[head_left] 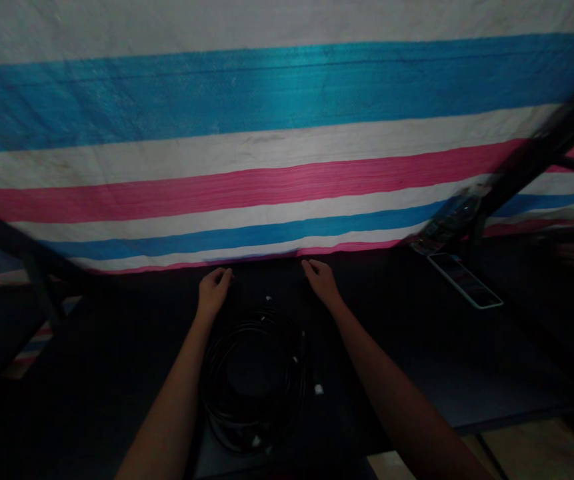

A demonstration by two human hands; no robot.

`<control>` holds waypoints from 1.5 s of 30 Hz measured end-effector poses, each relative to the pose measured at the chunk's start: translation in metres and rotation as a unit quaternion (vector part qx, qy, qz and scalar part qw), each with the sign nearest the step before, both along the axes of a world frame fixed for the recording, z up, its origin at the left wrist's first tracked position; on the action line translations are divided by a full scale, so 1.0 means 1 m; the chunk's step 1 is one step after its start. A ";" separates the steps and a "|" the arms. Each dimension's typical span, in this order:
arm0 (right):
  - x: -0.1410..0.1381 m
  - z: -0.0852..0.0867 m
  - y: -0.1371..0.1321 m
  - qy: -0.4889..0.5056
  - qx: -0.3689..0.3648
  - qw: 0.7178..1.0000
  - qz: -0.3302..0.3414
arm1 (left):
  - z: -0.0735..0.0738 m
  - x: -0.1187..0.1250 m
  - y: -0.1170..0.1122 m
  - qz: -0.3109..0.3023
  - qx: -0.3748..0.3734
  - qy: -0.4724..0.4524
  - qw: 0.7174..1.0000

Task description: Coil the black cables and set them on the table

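Broad horizontal stripes on the tarpaulin point(287, 153): blue, white, pink, white, blue, then a thin pink band along the bottom. All black on the coiled cable point(254, 380), with small white flecks. Plain black tabletop point(417, 347). Dark phone point(464, 281), white-edged.

The left hand point(214, 292) and right hand point(323, 283) curl loosely, palms down.

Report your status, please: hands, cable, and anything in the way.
Left hand, right hand empty, on dark table. Coiled black cable just behind them, untouched. White-edged phone off right, not in the way.
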State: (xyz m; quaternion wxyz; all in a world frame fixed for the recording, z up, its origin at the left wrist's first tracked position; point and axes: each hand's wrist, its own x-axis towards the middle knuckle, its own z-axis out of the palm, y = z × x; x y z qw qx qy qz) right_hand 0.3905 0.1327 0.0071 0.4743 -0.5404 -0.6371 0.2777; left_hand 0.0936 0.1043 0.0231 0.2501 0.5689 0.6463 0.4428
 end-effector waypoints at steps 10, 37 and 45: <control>0.000 0.001 0.000 -0.002 0.003 1.000 0.003 | -0.001 -0.001 0.001 0.005 -0.004 0.011 1.000; 0.001 -0.003 0.001 -0.002 0.001 1.000 0.005 | 0.002 0.001 0.001 0.021 0.010 0.019 1.000; 0.001 -0.001 0.000 -0.005 -0.002 1.000 0.003 | 0.000 0.000 0.002 0.021 0.010 0.022 0.999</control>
